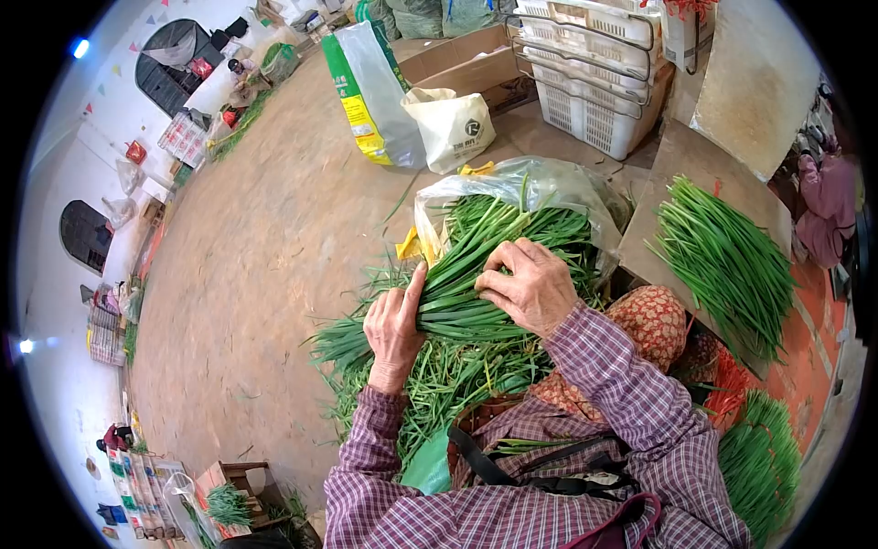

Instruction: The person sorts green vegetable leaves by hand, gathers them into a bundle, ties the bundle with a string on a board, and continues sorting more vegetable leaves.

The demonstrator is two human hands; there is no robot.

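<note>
A long bunch of garlic chives (462, 274) lies slantwise in front of me, over a heap of loose green leaves (457, 375). My left hand (395, 325) grips the bunch from its left side, thumb raised along the stalks. With bent fingers pinched together, my right hand (529, 285) holds a few stalks at the bunch's right side; its fingertips are partly hidden. Behind both hands, an opened clear plastic bag (585, 188) surrounds more chives. A sorted bundle of chives (722, 261) rests on a board to my right.
White plastic crates (585, 110) are stacked at the back right, beside a cardboard box (457, 59). A cream bag (448, 128) and a green-and-yellow sack (366, 96) stand ahead. Another chive bundle (759, 467) and red ties (729, 389) lie at my lower right.
</note>
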